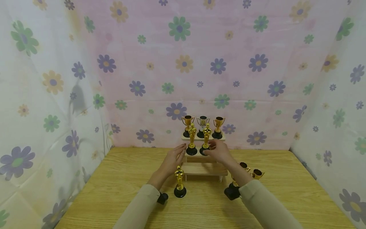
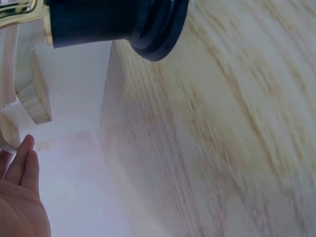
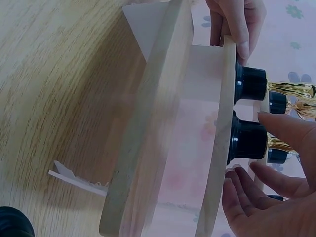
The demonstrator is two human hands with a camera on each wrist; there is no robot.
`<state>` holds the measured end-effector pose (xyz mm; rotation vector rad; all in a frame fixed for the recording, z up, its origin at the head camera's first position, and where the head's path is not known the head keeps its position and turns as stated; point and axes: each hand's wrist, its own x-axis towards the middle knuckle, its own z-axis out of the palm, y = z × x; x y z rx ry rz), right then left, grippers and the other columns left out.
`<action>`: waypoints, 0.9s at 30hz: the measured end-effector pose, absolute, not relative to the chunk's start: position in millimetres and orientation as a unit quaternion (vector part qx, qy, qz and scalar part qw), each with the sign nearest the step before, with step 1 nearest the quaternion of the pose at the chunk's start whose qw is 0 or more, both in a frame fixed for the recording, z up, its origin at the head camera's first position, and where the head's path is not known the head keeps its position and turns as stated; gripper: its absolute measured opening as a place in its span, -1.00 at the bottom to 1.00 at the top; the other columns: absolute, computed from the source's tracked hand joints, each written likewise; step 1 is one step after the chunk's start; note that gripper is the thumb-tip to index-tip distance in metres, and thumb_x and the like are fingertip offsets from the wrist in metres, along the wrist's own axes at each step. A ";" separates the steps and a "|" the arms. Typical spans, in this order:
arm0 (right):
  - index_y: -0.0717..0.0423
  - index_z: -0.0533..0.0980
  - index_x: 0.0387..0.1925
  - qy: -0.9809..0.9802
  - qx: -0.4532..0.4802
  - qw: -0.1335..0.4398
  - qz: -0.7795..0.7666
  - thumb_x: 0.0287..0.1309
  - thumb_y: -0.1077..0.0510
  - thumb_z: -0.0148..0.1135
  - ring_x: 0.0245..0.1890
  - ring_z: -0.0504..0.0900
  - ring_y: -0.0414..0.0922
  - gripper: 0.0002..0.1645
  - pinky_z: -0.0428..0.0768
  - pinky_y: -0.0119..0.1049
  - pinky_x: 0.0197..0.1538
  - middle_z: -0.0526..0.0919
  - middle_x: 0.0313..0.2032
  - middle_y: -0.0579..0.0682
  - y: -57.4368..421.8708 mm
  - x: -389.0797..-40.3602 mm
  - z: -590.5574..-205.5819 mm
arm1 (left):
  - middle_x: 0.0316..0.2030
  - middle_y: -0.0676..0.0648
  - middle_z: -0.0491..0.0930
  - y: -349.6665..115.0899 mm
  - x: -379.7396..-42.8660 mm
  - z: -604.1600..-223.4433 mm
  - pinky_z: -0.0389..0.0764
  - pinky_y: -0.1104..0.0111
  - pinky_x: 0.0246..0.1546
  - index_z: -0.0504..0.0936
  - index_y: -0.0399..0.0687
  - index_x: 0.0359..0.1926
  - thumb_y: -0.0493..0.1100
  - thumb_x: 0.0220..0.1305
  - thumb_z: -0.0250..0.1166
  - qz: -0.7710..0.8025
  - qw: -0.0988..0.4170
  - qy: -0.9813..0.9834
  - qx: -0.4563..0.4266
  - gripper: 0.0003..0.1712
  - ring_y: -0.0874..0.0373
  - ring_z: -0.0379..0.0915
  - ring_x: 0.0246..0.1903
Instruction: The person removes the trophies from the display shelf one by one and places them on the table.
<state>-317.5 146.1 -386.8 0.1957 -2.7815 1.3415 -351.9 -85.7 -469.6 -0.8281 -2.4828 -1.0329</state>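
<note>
My right hand (image 1: 218,151) holds the right one of two gold figure statuettes (image 1: 206,135) by its black base, thumb in front. Both stand on the middle tier of a small wooden stepped stand (image 1: 204,170). Beside the left statuette (image 1: 192,136), my left hand (image 1: 172,160) has its fingers extended at the left end of that tier; in the right wrist view its thumb (image 3: 239,37) lies against the board's end. On the top tier stand a gold trophy cup (image 1: 187,122), a silver cup (image 1: 203,122) and a bronze-toned cup (image 1: 219,123).
Another gold statuette (image 1: 179,179) stands on the wooden table (image 1: 128,178) before the stand. A black base (image 1: 162,198) shows beside the left sleeve. More trophy cups (image 1: 257,173) are at the right, partly behind the right forearm. Flowered cloth (image 1: 143,108) closes the back and sides.
</note>
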 end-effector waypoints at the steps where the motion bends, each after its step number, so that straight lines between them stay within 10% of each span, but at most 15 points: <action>1: 0.25 0.41 0.15 -0.899 0.060 0.025 0.434 0.09 0.11 0.34 0.02 0.50 0.10 -0.39 0.57 -0.04 -0.05 0.50 0.03 0.23 145.5 -318.2 -387.5 | 0.28 -0.14 0.33 -85.8 -352.1 -470.0 0.30 0.18 0.25 0.39 -0.25 0.27 -0.08 0.48 -0.08 -0.362 0.165 -0.870 -0.292 -0.52 0.04 0.21 0.28; 27: 0.23 0.57 0.00 -0.899 0.054 0.062 0.431 0.00 0.19 0.40 -0.19 0.63 0.00 -0.53 0.64 -0.18 -0.27 0.65 -0.18 0.09 138.8 -324.7 -392.9 | 0.27 -0.19 0.34 -84.9 -353.0 -471.0 0.31 0.15 0.24 0.41 -0.26 0.25 -0.09 0.48 -0.07 -0.360 0.175 -0.869 -0.293 -0.53 0.00 0.23 0.28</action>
